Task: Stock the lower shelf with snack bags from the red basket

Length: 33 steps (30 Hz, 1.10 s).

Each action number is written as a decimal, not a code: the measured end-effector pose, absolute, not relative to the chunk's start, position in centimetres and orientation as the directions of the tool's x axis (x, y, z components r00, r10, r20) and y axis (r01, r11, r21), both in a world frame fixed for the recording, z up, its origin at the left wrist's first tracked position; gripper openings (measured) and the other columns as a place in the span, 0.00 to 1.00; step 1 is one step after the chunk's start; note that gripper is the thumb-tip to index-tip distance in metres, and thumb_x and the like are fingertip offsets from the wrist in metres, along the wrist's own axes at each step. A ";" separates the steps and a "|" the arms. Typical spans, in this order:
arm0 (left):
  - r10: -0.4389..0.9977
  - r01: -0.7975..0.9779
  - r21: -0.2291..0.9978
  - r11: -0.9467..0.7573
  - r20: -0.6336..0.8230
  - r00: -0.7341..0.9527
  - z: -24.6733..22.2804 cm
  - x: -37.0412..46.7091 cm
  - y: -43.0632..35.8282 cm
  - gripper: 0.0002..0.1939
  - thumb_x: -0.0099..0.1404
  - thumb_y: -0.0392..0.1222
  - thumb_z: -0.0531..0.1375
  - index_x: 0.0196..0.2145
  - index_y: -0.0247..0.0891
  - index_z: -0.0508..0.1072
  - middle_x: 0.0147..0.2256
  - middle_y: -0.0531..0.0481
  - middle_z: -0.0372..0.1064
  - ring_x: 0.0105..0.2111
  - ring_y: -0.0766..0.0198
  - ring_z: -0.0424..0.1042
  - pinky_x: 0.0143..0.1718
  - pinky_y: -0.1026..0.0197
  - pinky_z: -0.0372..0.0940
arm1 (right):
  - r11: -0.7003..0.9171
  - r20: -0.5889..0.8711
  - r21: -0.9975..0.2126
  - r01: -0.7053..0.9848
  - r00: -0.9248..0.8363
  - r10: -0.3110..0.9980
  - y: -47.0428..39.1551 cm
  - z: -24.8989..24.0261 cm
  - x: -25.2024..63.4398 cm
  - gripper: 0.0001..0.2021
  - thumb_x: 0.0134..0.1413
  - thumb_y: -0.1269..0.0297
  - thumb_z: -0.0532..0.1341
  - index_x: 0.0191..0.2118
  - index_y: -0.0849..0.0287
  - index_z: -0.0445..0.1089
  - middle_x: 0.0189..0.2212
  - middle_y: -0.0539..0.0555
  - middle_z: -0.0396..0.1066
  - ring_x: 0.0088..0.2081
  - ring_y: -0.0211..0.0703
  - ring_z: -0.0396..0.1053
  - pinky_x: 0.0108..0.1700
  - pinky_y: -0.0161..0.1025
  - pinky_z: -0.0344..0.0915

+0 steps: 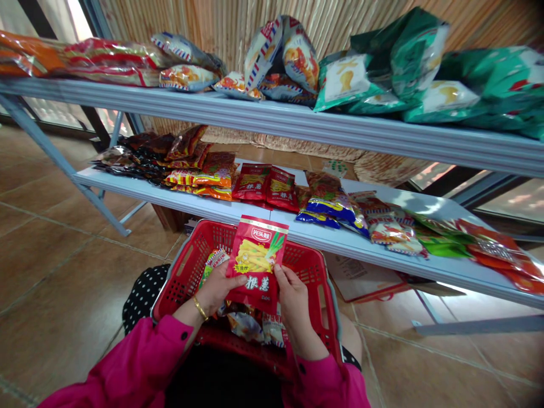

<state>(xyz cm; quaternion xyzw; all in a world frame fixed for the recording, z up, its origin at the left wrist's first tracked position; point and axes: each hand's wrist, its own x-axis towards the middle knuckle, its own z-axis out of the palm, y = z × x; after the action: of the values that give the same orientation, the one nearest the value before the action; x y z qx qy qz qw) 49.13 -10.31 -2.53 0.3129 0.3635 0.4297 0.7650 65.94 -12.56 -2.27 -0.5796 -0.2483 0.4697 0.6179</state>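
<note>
Between both hands is a red snack bag (256, 258) printed with yellow sticks and a green onion, its front facing me. My left hand (219, 288) grips its left edge, thumb across the front. On the right edge, my right hand (293, 292) pinches the bag with its thumb in front. Below the bag a red plastic shopping basket (312, 272) rests at my lap. Several snack packets (246, 324) lie inside it, partly hidden by the bag and my hands. Two similar red bags (281, 188) lean on the lower shelf just beyond the basket.
A metal rack stands ahead, its lower shelf (293, 225) close to the basket. Brown and orange packets (208, 173) lie left, blue-edged packets (329, 198) right. The upper shelf (204, 107) overhangs with green bags (391, 73). A cardboard box (361, 277) sits underneath on the tiled floor.
</note>
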 end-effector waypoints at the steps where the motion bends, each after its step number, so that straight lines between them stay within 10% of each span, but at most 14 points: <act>1: 0.884 -0.429 0.790 0.437 -0.290 0.367 -2.5 49.2 -10.3 0.35 0.43 0.40 0.73 0.49 0.33 0.72 0.41 0.40 0.77 0.40 0.50 0.76 0.46 0.47 0.68 | -0.110 -0.256 -0.937 -0.332 0.435 0.863 -12.4 -2.3 66.1 0.14 0.40 0.54 0.68 0.31 0.59 0.77 0.27 0.51 0.77 0.30 0.45 0.71 0.34 0.40 0.68; 33: 0.847 -0.425 0.763 0.487 -0.296 0.441 -1.5 50.2 -10.1 0.31 0.39 0.39 0.75 0.43 0.34 0.74 0.40 0.42 0.78 0.40 0.50 0.77 0.47 0.49 0.68 | -0.197 -0.406 -0.701 -0.685 0.157 0.901 -11.1 1.7 66.2 0.19 0.31 0.64 0.74 0.35 0.59 0.74 0.28 0.55 0.79 0.32 0.52 0.77 0.35 0.45 0.73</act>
<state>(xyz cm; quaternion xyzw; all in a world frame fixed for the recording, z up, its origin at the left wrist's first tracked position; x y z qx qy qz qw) 50.19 -10.11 -1.50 0.3076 0.3435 0.4021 0.7910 66.17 -11.06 1.70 -0.4380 -0.1230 0.6376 0.6217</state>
